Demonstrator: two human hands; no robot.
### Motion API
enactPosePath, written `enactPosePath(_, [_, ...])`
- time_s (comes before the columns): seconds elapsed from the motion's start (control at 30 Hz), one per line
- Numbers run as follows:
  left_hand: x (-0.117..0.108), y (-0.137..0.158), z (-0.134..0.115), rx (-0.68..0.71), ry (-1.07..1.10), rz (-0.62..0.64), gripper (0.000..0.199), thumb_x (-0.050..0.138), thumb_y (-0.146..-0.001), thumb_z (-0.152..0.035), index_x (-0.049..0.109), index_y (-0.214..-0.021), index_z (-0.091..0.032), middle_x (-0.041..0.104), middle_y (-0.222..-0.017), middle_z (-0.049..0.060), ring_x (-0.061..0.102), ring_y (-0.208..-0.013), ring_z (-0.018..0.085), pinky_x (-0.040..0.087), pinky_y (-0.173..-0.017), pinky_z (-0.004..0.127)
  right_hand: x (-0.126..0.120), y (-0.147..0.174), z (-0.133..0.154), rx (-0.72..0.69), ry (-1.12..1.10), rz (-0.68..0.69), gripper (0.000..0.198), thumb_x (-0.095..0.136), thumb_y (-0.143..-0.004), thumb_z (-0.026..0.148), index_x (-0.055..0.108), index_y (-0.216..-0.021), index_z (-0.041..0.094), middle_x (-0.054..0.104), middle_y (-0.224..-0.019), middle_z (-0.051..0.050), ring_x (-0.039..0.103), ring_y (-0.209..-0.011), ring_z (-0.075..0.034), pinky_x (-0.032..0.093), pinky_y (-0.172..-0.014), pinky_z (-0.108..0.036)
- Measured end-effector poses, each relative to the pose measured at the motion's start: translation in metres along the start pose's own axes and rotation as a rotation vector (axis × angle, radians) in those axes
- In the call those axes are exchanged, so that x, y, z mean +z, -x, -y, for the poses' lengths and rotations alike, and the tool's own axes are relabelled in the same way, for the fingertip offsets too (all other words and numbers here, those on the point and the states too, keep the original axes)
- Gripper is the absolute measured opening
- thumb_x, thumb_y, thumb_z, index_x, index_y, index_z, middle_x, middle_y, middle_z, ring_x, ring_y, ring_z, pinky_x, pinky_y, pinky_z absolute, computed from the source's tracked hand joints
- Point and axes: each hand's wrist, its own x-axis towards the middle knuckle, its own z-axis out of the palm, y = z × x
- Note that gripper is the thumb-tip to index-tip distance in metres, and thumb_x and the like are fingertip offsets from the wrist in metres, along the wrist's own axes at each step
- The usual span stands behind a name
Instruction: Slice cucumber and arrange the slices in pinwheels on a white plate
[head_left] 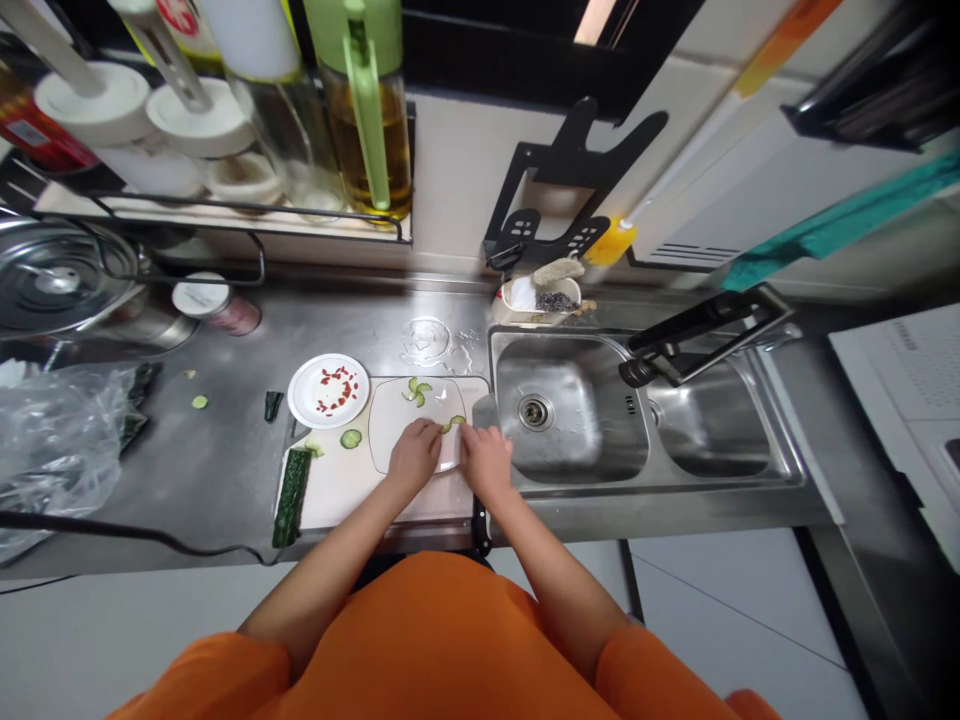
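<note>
My left hand (415,458) and my right hand (488,464) meet over the right side of a clear square plate (390,440) on a white cutting board (330,500). Their closed fingertips pinch thin green cucumber slices (454,423) between them. More slices form a small fan (416,391) at the plate's far side. A knife's black handle (481,528) sticks out past the board's near edge, its blade (486,410) partly hidden by my right hand. At the board's left lies a length of dark green cucumber (292,497), with a single round slice (350,438) nearby.
A white round plate (300,390) holds small red pieces. To the right is a double steel sink (592,430) with a black faucet (675,340). Plastic bag (67,430), pot (67,280) and pink-labelled jar (217,303) stand left. A seasoning rack (225,222) overhangs the counter.
</note>
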Motion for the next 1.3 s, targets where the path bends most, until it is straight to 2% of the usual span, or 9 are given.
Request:
enactPosePath(0.13, [0.002,0.007,0.0,0.099,-0.067,-0.012,0.029,0.045,-0.089,-0.019,0.063,-0.111,-0.018,0.061,-0.107,0.01,0.055,-0.1,0.021,0.048,-0.088,0.035,0.012,0.008,0.003,-0.025,0.031,0.023,0.048,0.032,-0.096,0.024,0.034,-0.144,0.025,0.065,-0.096,-0.012,0.048,-0.099,-0.026,0.03,-0.078,-0.036])
enactPosePath(0.27, [0.002,0.008,0.0,0.138,-0.144,0.03,0.03,0.042,-0.091,-0.02,0.062,-0.114,-0.019,0.061,-0.108,0.011,0.054,-0.096,0.021,0.048,-0.086,0.037,0.012,0.006,0.005,-0.006,0.047,0.041,0.051,0.03,-0.096,0.021,0.028,-0.147,0.023,0.065,-0.096,-0.013,0.049,-0.1,-0.026,0.031,-0.078,-0.036])
enactPosePath(0.43, [0.0,0.007,-0.002,0.159,-0.218,0.074,0.032,0.042,-0.09,-0.018,0.06,-0.116,-0.018,0.06,-0.109,0.01,0.052,-0.092,0.021,0.046,-0.085,0.038,0.008,0.003,0.006,-0.004,0.067,0.073,0.053,0.031,-0.095,0.019,0.024,-0.148,0.022,0.066,-0.097,-0.014,0.049,-0.101,-0.026,0.03,-0.077,-0.036])
enactPosePath(0.8, [-0.001,0.007,-0.003,0.156,-0.231,0.073,0.033,0.043,-0.089,-0.017,0.058,-0.118,-0.019,0.058,-0.114,0.012,0.051,-0.095,0.022,0.046,-0.085,0.04,0.006,-0.001,0.007,0.007,0.058,0.085,0.052,0.03,-0.096,0.019,0.025,-0.147,0.022,0.065,-0.099,-0.014,0.047,-0.104,-0.027,0.03,-0.077,-0.036])
enactPosePath(0.97, [-0.004,0.007,-0.004,0.134,-0.182,0.008,0.031,0.044,-0.088,-0.018,0.061,-0.114,-0.019,0.058,-0.115,0.012,0.052,-0.1,0.023,0.047,-0.088,0.041,0.003,0.002,0.007,-0.01,0.039,0.049,0.049,0.03,-0.097,0.022,0.028,-0.145,0.022,0.066,-0.099,-0.013,0.048,-0.103,-0.026,0.03,-0.077,-0.036])
enactPosePath(1.1, [-0.022,0.011,0.005,0.039,-0.11,-0.11,0.03,0.045,-0.088,-0.02,0.063,-0.112,-0.019,0.058,-0.115,0.012,0.053,-0.105,0.023,0.046,-0.092,0.04,0.002,0.007,0.009,-0.012,0.024,0.052,0.045,0.034,-0.096,0.025,0.037,-0.141,0.022,0.066,-0.1,-0.012,0.048,-0.102,-0.026,0.03,-0.075,-0.036])
enactPosePath(1.3, [-0.073,0.032,0.039,-0.18,-0.123,-0.246,0.028,0.047,-0.086,-0.024,0.065,-0.106,-0.016,0.061,-0.101,0.01,0.057,-0.098,0.022,0.045,-0.091,0.034,0.009,0.023,0.016,-0.062,-0.021,0.042,0.037,0.037,-0.096,0.025,0.049,-0.131,0.022,0.066,-0.098,-0.011,0.048,-0.101,-0.026,0.029,-0.075,-0.035])
